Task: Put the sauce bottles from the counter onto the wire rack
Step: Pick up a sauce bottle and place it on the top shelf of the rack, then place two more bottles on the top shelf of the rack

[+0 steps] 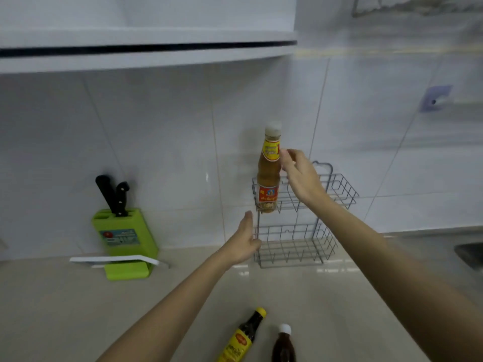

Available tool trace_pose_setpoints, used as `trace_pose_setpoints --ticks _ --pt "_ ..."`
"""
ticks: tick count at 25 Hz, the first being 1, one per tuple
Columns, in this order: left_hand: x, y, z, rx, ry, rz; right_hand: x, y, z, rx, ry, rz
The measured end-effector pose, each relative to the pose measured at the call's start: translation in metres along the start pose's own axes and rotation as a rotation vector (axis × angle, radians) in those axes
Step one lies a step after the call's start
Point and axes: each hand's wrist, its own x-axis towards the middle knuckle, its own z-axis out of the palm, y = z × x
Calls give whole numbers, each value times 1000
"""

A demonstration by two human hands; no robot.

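A two-tier wire rack point(339, 189) stands on the counter against the tiled wall. An orange sauce bottle point(268, 176) with a pale cap stands upright in the left end of its upper tier. My right hand point(300, 176) reaches in from the right, its fingertips on the bottle's upper label. My left hand point(244, 241) grips the rack's left post at the lower tier, thumb pointing up. Close to me on the counter stand a dark sauce bottle with a yellow cap and label point(244, 338) and a brown bottle with a white cap point(283, 344).
A green knife block point(125, 239) holding black-handled knives stands at the left by the wall, with a white board point(117, 259) resting on its base. A white shelf point(146, 58) hangs overhead. A sink edge point(467, 253) shows at the far right.
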Motion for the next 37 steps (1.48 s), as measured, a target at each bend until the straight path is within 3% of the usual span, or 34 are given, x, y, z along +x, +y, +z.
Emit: trace_pose_setpoints --ticks 2,4,7,11,13,17,22,27,32,35,37 --pt "-5 -34 6 175 -82 -72 -25 21 -2 78 288 -131" --pt "-10 -69 14 315 -202 -189 -57 54 3 79 241 -108" --pt "-15 -100 33 484 -346 -202 -105 112 22 -176 -211 66" --pt "-16 -113 68 502 -402 -195 -154 174 44 -538 -939 536" --pt "-15 -119 86 535 -370 -200 -167 183 50 -601 -1086 681" --pt "-17 -128 113 624 -300 -171 -188 182 67 -566 -1074 782" --pt "-17 -139 121 501 -267 -148 -197 186 75 -564 -1044 686" --pt "-9 -126 99 367 -89 -15 -179 182 66 -700 -826 545" --pt "-15 -117 82 276 6 55 -151 159 46 -556 -989 648" --pt "-21 -112 73 340 -9 97 -157 150 34 -475 -947 721" --pt "-28 -106 65 342 -8 124 -164 144 29 -462 -907 666"
